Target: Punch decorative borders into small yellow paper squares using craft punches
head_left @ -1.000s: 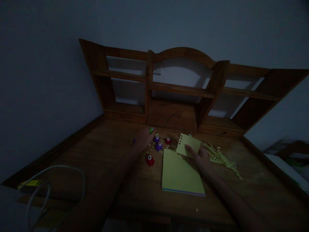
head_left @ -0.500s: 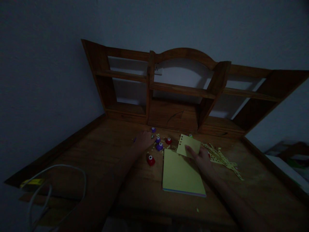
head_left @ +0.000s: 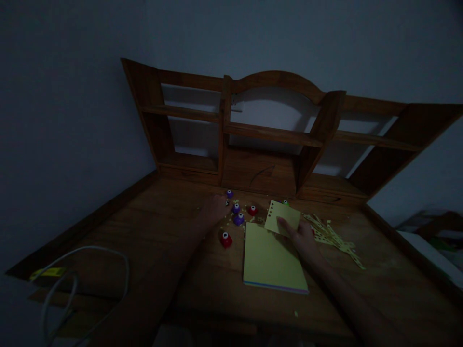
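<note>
My right hand [head_left: 303, 238] pinches a small yellow sheet of paper [head_left: 287, 218], thumb on top. A row of punched holes runs down the sheet's left edge. Below it lies a stack of paper [head_left: 275, 260], yellow on top with other colours at its front edge. My left hand [head_left: 215, 208] is closed round a small craft punch [head_left: 227, 203], mostly hidden by the fingers; only its white-and-dark top shows. Close by stand purple punches [head_left: 239, 219] and red punches [head_left: 226, 240], with tiny yellow paper cut-outs scattered among them.
Punched yellow paper strips [head_left: 334, 238] lie in a heap right of my right hand. A wooden shelf unit [head_left: 267, 132] rises along the desk's back. At the lower left are a white cable [head_left: 97, 247] and a yellow object [head_left: 50, 273]. The room is dim.
My left hand has shifted very slightly, and a purple bit beside it no longer shows. The right hand and its sheet stay almost still.
</note>
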The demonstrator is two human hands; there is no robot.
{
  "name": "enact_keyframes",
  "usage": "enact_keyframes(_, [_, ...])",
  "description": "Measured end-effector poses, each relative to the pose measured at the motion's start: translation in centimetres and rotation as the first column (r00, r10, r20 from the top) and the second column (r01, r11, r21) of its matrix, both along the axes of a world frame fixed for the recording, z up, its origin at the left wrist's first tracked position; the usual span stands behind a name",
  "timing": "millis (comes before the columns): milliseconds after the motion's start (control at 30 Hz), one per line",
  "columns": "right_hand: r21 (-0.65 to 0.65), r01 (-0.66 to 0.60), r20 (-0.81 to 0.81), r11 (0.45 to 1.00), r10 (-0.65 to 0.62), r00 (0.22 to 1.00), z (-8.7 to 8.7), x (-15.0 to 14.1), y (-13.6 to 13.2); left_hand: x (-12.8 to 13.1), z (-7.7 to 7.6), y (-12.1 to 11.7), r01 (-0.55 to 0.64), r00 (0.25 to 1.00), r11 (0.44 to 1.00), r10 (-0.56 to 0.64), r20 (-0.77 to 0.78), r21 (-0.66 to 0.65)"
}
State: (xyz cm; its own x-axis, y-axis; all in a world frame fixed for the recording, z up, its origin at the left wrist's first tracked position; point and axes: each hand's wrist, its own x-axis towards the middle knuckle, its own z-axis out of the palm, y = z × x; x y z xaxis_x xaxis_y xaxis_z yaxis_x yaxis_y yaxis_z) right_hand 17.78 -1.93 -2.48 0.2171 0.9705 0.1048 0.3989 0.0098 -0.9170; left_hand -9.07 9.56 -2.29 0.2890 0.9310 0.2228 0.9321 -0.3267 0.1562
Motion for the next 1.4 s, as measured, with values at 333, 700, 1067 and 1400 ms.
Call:
enact_keyframes(333, [0.015, 0.036, -0.018, 0.999, -0.035, 0.999, 0.5, -0.5, -0.5, 0.1, -0.6, 0.8, 0.017, 0.994, 0.999, -0.021, 0.107, 0.041])
enact_keyframes(700, [0.010, 0.003, 0.045, 1.000, -0.003, 0.999, -0.4, 0.3, 0.1, -0.3, -0.3, 1.1, -0.189, 0.979, 0.951, 0.161, 0.126, 0.245])
enact_keyframes(1067, [-0.003, -0.003, 0.021, 1.000, 0.003, 1.000, -0.2, 0.1, 0.0, -0.4, -1.6, 1.9, -0.079, 0.990, 0.956, 0.042, 0.135, 0.284])
enact_keyframes(1400, [0.045, -0.020, 0.042, 0.999, 0.018, 0.999, -0.1, 0.2, 0.1, -0.5, -3.0, 2.7, -0.097, 0.972, 0.971, 0.045, 0.230, 0.217])
